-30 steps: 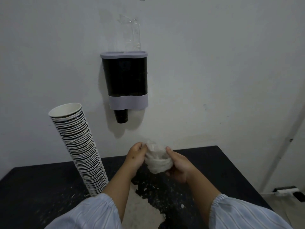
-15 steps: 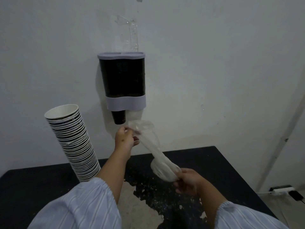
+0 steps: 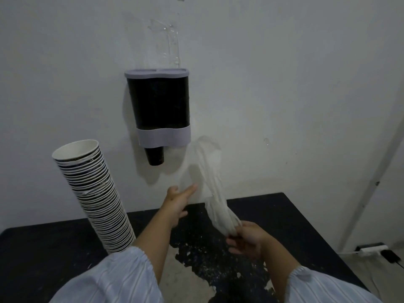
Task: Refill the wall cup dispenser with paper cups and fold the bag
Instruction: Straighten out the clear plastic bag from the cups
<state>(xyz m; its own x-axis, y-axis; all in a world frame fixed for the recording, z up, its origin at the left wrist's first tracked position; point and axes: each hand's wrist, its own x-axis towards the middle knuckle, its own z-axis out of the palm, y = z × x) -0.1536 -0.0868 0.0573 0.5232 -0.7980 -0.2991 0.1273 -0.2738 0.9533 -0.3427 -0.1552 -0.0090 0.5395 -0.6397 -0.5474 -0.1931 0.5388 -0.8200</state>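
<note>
A leaning stack of paper cups (image 3: 96, 200) is being supported by the dark table (image 3: 295, 219) at the left. The left hand (image 3: 178, 204) is being held out with straight fingers, gripping nothing. The plastic bag (image 3: 213, 189), below and right of the wall dispenser (image 3: 158, 108), is being gripped at its bunched lower end by the curled fingers of the right hand (image 3: 246, 238).

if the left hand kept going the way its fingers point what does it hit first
Probably the plastic bag: the left hand points up and right at its loose upper part, with the wall behind. Depth is unclear.
</note>
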